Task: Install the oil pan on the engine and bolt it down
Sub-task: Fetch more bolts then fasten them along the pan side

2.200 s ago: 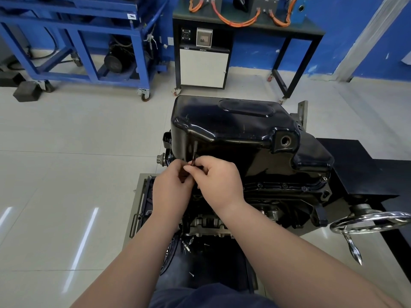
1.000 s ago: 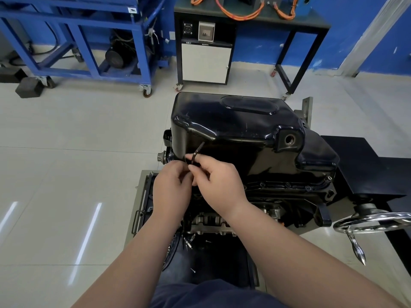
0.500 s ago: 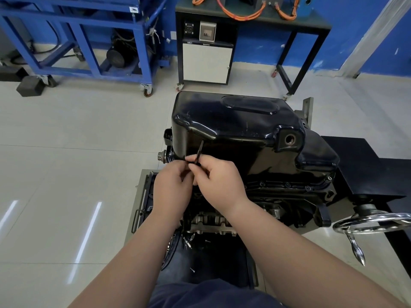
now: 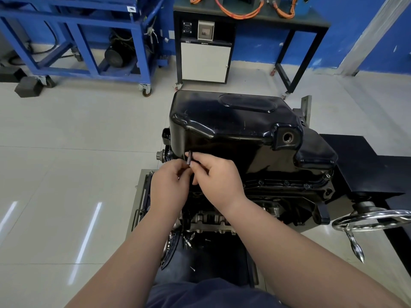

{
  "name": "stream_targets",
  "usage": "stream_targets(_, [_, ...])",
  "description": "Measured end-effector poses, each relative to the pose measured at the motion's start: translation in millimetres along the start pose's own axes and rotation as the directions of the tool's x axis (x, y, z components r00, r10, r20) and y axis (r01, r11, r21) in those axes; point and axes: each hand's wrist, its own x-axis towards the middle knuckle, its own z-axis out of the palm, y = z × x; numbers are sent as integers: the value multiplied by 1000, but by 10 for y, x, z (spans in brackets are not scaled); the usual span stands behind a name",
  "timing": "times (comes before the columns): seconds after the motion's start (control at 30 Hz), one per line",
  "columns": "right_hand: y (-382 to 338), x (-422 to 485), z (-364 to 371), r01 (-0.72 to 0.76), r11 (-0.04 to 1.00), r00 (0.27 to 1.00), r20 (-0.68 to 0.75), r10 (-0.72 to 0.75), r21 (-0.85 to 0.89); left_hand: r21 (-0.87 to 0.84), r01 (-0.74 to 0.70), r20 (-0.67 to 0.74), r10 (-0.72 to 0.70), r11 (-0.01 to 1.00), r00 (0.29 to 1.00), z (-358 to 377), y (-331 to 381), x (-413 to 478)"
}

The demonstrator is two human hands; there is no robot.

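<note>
The glossy black oil pan (image 4: 233, 127) sits upside down on top of the engine block (image 4: 278, 196), with several bolts visible along its right flange. My right hand (image 4: 216, 174) pinches a small dark hex key (image 4: 189, 157) at the pan's near left flange. My left hand (image 4: 171, 185) is closed beside it, fingertips touching the lower end of the key. The bolt under the fingers is hidden.
A chrome handwheel (image 4: 373, 218) of the engine stand juts out at the right. Loose bolts (image 4: 188, 240) lie on the tray below the engine. A blue wheeled frame (image 4: 89, 36) and a black bench (image 4: 251, 23) with orange cables stand behind.
The hex key's free end has swung between frames, from upright to tilted and back to upright, while both hands stayed at the pan's left flange. The view shifted slightly.
</note>
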Motion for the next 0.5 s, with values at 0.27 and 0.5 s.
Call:
stream_targets(0.27, [-10, 43, 36, -19, 996, 997, -78, 12, -90, -91, 79, 95, -70, 993, 993, -105, -8, 67])
stream_targets(0.5, [-73, 44, -56, 7, 999, 996, 91, -3, -42, -21, -39, 222, 43, 999, 974, -216, -3, 201])
